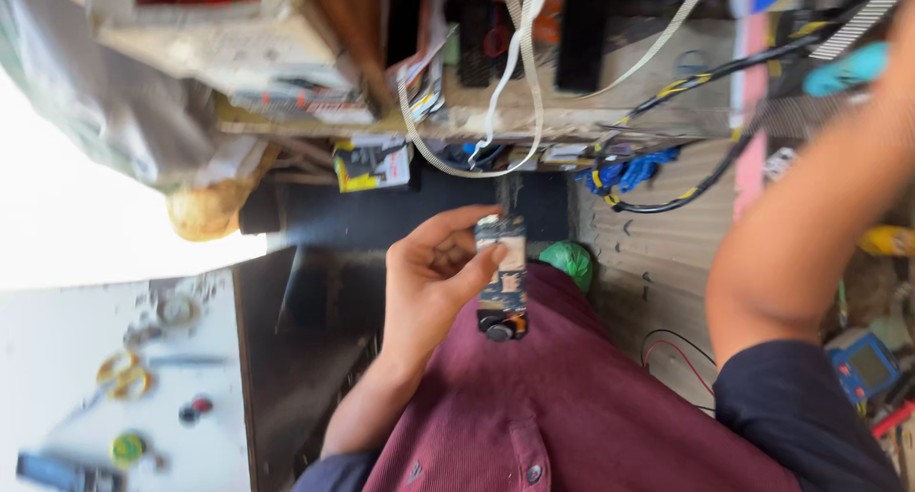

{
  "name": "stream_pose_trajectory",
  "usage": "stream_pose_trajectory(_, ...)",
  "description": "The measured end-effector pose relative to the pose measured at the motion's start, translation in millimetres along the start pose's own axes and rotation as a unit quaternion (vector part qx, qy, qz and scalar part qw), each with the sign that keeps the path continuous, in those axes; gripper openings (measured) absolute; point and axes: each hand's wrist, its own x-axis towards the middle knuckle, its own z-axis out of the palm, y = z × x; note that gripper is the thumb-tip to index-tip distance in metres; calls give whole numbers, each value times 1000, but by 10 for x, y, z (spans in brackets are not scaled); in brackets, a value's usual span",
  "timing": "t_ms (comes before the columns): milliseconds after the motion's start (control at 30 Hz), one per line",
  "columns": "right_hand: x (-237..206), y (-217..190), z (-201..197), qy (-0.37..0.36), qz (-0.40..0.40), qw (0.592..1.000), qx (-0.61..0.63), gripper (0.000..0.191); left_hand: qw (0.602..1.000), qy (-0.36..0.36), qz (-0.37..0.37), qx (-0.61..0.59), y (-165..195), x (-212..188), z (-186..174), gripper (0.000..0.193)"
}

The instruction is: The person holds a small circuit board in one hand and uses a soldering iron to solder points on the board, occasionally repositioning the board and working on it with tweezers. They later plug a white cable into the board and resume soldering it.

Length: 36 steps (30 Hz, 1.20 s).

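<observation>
maroon shirt fabric is filling the lower middle of the view. the left hand is curling loosely around a small circuit board, thumb pressing its front and fingers behind, holding it upright over the chest. a round dark part is sitting at the board's lower end. the right hand is reaching up past the top right edge of the view, out of sight, so its grip cannot be told; only the forearm is showing. holding the board by its edges, away from the components, looks wisest. a white worktop with blurred small tools is lying at the lower left, a cluttered shelf with cables above.
</observation>
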Motion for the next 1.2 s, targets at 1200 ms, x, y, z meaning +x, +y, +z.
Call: stream_pose_trajectory(1200,-1851,150,609,-50,-474,869,133,30,993,-74,13,-86,-67,135,58,46)
